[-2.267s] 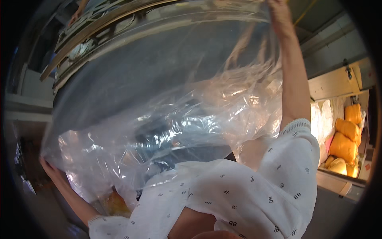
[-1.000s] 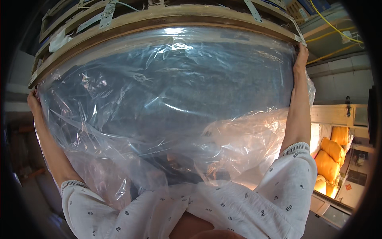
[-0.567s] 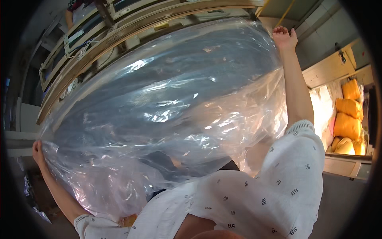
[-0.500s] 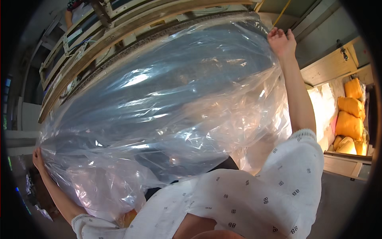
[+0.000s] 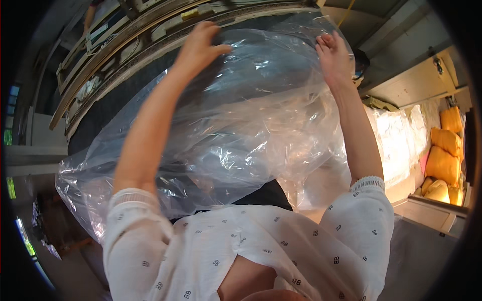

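A large clear plastic sheet [image 5: 236, 115], wrinkled and glossy, spreads in front of me over a dark flat surface [image 5: 95, 120]. Over the sheet's far side reaches my left hand [image 5: 198, 47], thumb apart from the fingers and nothing visible in it. My right hand [image 5: 334, 57] is at the sheet's far right part, its fingers curled on the plastic; the exact grip is partly hidden. The sheet's left corner lies loose, and its near part hangs down toward my body.
A wooden slatted frame [image 5: 95, 65] runs along the far left edge. At the right stand a pale wooden panel [image 5: 414, 83], brightly lit white material [image 5: 391, 143] and several orange-yellow bundles [image 5: 444, 160]. Part of another person's arm [image 5: 89, 17] shows at the upper left.
My left hand has let go of the sheet's left corner and moved far up and to the right. My right hand has shifted slightly left, and the sheet has slackened, baring dark surface behind.
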